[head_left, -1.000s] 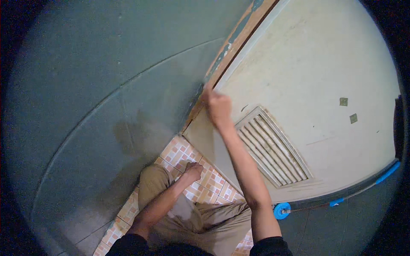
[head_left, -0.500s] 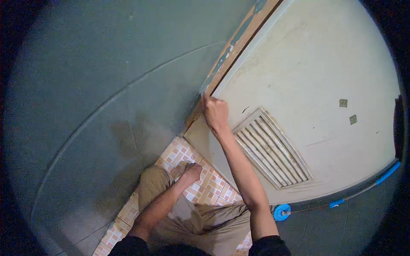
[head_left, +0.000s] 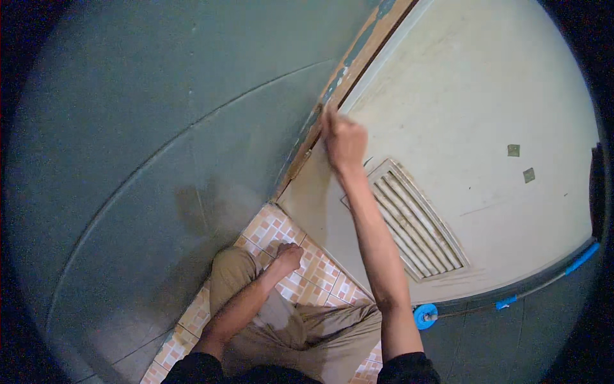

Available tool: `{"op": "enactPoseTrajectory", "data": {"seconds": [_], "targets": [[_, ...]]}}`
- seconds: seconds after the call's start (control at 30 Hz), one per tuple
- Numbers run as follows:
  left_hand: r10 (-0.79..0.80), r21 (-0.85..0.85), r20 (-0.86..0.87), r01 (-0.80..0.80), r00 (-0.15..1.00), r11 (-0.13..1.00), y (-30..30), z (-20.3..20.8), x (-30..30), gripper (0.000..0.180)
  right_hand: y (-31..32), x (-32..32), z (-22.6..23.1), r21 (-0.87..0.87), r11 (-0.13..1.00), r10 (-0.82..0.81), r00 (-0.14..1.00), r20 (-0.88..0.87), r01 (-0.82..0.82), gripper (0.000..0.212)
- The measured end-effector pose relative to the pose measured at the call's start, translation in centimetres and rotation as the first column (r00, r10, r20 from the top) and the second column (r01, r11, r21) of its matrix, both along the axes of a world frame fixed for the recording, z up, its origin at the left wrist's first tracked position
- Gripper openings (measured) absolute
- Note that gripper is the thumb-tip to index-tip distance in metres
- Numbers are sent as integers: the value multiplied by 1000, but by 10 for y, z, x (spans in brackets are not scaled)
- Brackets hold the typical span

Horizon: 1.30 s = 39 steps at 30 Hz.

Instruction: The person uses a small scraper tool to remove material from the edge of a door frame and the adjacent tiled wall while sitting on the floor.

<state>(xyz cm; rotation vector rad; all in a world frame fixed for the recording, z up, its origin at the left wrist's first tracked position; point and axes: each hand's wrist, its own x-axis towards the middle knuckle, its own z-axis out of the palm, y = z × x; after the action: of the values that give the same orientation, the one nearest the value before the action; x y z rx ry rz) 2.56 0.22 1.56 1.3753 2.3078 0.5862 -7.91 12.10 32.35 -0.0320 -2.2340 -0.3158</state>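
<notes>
door frame (head_left: 363, 64) at curled right hand (head_left: 346, 142), beyond curled left hand (head_left: 289, 257), both grips unclear

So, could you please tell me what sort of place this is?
It looks like a doorway inside a building, perhaps a home. A pale door with a slatted vent, a worn wooden frame along its edge, and patterned tiles at its foot suggest this.

The one view, a wide fisheye from the left of two head cameras, looks down over the lap (head_left: 275, 331), close below, to the tiles (head_left: 270, 225), left hand (head_left: 290, 257) and right hand (head_left: 346, 142), taking in the wall (head_left: 128, 121) at left and the door (head_left: 480, 83) at right; edges bend toward its dark rim.
</notes>
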Motion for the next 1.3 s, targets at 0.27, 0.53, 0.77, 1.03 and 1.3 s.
{"op": "enactPoseTrajectory", "data": {"seconds": [0.27, 0.53, 0.77, 1.03, 1.3], "targets": [[-63, -97, 2, 63, 998, 993, 10, 0, 0, 18, -2, 10, -59, 4, 1000, 7, 999, 31, -7, 20], [-59, -50, 26, 60, 998, 997, 7, 4, 6, 19, -1, 3, -13, -40, 999, 32, 992, -121, -38, 28], [-15, 59, -41, 18, 999, 998, -1, -35, -5, 19, -1, -5, -67, -52, 997, 51, 998, 30, -50, 26], [-58, -11, -16, 58, 998, 998, 19, -4, 12, 18, -1, 31, -150, 38, 998, -52, 918, 394, 40, 21], [-42, 17, -12, 42, 999, 999, 12, -34, 5, 29, -61, 235, -189, -800, 569, -129, 982, 140, 189, 17]]}}
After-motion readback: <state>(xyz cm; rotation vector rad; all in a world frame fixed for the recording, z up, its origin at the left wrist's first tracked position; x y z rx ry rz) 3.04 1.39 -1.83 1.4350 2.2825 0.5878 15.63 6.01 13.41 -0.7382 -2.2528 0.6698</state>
